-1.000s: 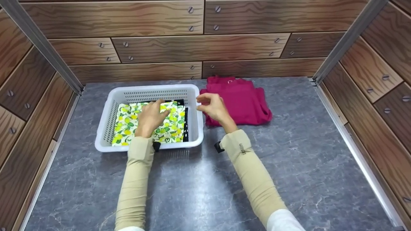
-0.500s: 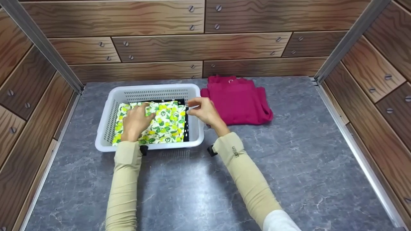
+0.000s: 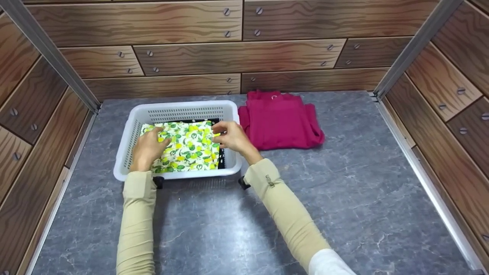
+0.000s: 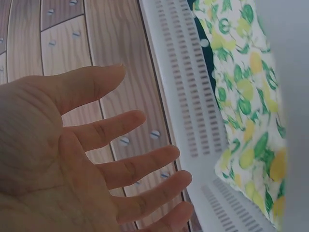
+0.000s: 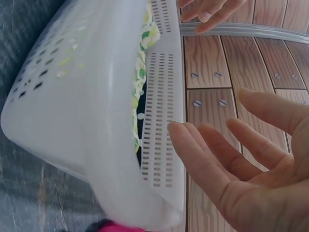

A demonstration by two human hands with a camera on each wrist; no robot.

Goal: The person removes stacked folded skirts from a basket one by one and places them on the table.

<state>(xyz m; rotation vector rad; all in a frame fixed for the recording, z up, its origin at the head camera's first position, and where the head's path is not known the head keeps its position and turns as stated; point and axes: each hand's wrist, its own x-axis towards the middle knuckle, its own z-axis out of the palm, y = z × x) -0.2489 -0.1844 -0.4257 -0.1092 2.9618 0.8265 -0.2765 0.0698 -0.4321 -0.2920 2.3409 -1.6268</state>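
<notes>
A folded cloth printed with lemons and green leaves point(image 3: 187, 147) lies inside a white plastic basket point(image 3: 177, 175). Beneath it shows the edge of a black fabric with white dots point(image 3: 221, 158). My left hand point(image 3: 147, 149) hovers over the left part of the lemon cloth; the left wrist view shows its fingers point(image 4: 140, 166) spread and holding nothing. Over the basket's right side is my right hand point(image 3: 233, 137), its fingertips near the cloth's right edge. In the right wrist view its fingers point(image 5: 207, 164) are loosely bent with nothing between them.
A folded crimson garment point(image 3: 282, 122) lies on the grey marbled surface point(image 3: 344, 191), just right of the basket. Wood-patterned walls point(image 3: 191, 57) with metal corner posts point(image 3: 416, 49) enclose the back and both sides.
My left hand has moved left over the lemon cloth, away from its middle. My right hand has shifted left and slightly nearer the body, from the basket's right rim to over its inside.
</notes>
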